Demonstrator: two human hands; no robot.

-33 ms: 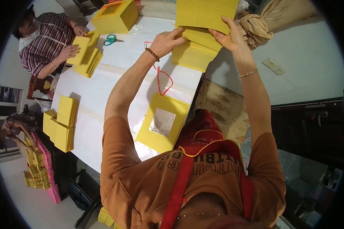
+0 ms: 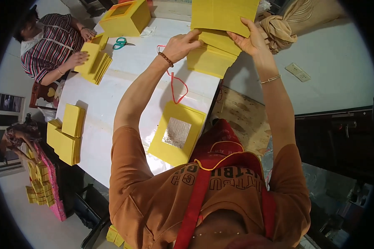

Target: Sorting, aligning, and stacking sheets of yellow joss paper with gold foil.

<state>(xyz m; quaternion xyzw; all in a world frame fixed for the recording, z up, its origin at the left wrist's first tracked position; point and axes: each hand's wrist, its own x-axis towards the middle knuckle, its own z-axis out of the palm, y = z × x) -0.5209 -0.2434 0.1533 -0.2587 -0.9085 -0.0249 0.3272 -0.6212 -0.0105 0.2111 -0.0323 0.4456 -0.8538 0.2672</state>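
- Left hand (image 2: 179,45) at the far end of the white counter (image 2: 112,99), fingers curled onto the top of a stack of yellow folded sheets (image 2: 210,58).
- Right hand (image 2: 250,39) pinching the lower edge of a large yellow sheet (image 2: 224,14), raised just above that stack.
- Nearer: red cord loop (image 2: 178,89), yellow frame with silvery centre (image 2: 176,133).
- Far left: green scissors (image 2: 120,42), another person's hand (image 2: 77,59) on more yellow sheets.

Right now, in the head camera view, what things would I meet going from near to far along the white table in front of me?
Flat yellow square sheet with a silvery centre patch → red cord loop → stack of folded yellow paper sheets → large yellow paper sheet gripped by left hand and right hand.
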